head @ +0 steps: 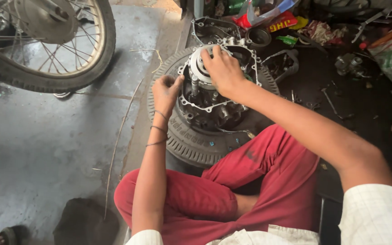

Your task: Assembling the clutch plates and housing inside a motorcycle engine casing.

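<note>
sleeves: short, white, faint check
trousers (232, 199): red, dark smudge
left wrist (159, 129): thin dark thread bands above the trousers

An engine case (214, 97) sits on a tyre (191, 136) laid flat on the floor (46, 145), directly ahead of the seated person's crossed legs (232, 190). In the far part of the case lies a round clutch unit (200, 68); the right hand (225, 70) rests on top of it, while the left hand (166, 90) touches the case's left rim. Far left, beyond a long thin wire (119, 136) lying on the floor, stands a spoked wheel (46, 41). Behind the tyre lie a loose engine cover (214, 29) and a ring-shaped part (259, 37) (side by side, the ring to the right). Right of the tyre, small tools (332, 106) lie scattered, well apart from it.
</note>
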